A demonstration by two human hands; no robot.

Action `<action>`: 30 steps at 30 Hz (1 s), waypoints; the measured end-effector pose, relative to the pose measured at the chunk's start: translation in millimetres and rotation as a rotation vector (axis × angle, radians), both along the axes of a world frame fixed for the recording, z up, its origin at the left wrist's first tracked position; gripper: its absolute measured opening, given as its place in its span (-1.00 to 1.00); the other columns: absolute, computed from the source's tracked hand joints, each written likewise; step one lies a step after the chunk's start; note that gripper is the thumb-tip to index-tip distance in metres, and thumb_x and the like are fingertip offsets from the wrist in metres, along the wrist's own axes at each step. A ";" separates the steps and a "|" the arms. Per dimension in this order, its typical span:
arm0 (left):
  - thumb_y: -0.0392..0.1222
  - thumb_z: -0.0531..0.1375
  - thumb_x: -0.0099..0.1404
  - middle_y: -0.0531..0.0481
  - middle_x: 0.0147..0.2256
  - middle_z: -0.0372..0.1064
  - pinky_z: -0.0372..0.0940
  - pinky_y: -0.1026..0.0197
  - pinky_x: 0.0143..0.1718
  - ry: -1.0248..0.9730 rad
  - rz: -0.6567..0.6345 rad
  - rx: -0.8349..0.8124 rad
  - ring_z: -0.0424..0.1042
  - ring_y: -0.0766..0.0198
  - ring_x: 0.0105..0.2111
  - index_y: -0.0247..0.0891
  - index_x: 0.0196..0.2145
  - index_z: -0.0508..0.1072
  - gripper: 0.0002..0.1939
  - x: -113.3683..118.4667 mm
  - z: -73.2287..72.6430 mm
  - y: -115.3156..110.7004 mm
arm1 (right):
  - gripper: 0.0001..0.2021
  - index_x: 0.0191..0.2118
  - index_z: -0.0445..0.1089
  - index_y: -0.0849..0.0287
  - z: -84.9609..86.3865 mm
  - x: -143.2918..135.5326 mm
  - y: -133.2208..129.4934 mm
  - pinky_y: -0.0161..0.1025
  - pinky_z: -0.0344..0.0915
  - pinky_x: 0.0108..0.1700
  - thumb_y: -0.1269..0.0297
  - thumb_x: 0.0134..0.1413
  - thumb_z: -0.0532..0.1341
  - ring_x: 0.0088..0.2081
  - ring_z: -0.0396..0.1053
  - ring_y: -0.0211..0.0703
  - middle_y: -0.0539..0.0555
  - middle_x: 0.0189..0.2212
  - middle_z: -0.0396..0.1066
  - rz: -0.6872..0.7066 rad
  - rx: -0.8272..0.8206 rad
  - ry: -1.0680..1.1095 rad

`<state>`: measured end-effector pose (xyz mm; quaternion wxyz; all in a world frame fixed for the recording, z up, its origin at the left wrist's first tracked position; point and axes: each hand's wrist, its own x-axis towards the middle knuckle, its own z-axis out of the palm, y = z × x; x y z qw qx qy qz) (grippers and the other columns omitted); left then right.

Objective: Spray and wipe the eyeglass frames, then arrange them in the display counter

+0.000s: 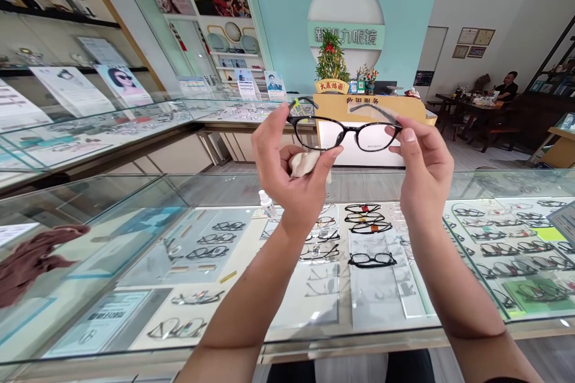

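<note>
A pair of black-framed glasses (349,129) is held up level above the glass counter, its temples unfolded and pointing away. My left hand (294,170) pinches the frame at its left side, with a thumb under the left lens. A crumpled pale cloth (304,163) is tucked in the fingers of that same hand. At the right hinge, my right hand (422,161) grips the frame between thumb and fingers. Small lettering shows on the right lens. Below the hands, a small white spray bottle (266,203) stands on the counter.
The glass display counter (188,191) holds rows of spectacles. A dark red cloth (36,257) lies at the left. More showcases run along the left, and a cashier desk (372,108) stands ahead. A person (507,90) sits at a table far right.
</note>
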<state>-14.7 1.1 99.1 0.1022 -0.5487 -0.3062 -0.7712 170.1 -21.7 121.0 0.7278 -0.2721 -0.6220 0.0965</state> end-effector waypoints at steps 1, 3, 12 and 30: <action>0.29 0.49 0.22 -0.23 0.37 0.32 0.57 -0.06 0.02 0.002 -0.026 0.014 0.24 -0.20 0.45 0.05 0.43 0.29 -0.06 -0.2 -0.5 1.0 | -0.66 0.15 0.55 -0.08 -0.4 0.4 -0.7 0.06 0.60 0.12 -0.07 0.50 0.19 0.15 0.60 0.00 0.10 0.10 0.59 -0.004 0.025 0.001; 0.29 0.48 0.24 -0.23 0.38 0.31 0.56 -0.05 0.03 0.002 -0.043 0.051 0.25 -0.20 0.45 0.03 0.43 0.28 -0.07 0.0 -1.0 2.1 | -0.67 0.15 0.55 -0.09 -0.2 0.7 -2.9 0.06 0.60 0.14 -0.07 0.49 0.20 0.15 0.60 0.00 0.09 0.09 0.58 0.007 0.053 0.014; 0.30 0.47 0.27 -0.23 0.39 0.32 0.55 0.02 0.08 0.042 -0.044 0.072 0.37 -0.13 0.36 -0.01 0.43 0.29 -0.09 -1.2 -0.8 4.3 | -0.72 0.04 0.57 -0.06 5.6 -2.1 -9.8 -0.04 0.63 -0.02 -0.07 0.46 0.25 -0.07 0.64 -0.08 0.05 -0.16 0.57 0.042 0.057 0.048; 0.26 0.43 0.32 -0.21 0.40 0.32 0.56 0.06 0.04 0.033 -0.159 -0.007 0.41 -0.09 0.33 0.00 0.42 0.30 -0.16 -0.5 0.3 3.9 | -0.72 -0.04 0.57 -0.05 7.1 2.8 -10.2 -0.22 0.50 -0.36 -0.11 0.36 0.34 -0.40 0.44 -0.27 -0.01 -0.28 0.53 0.119 0.004 0.110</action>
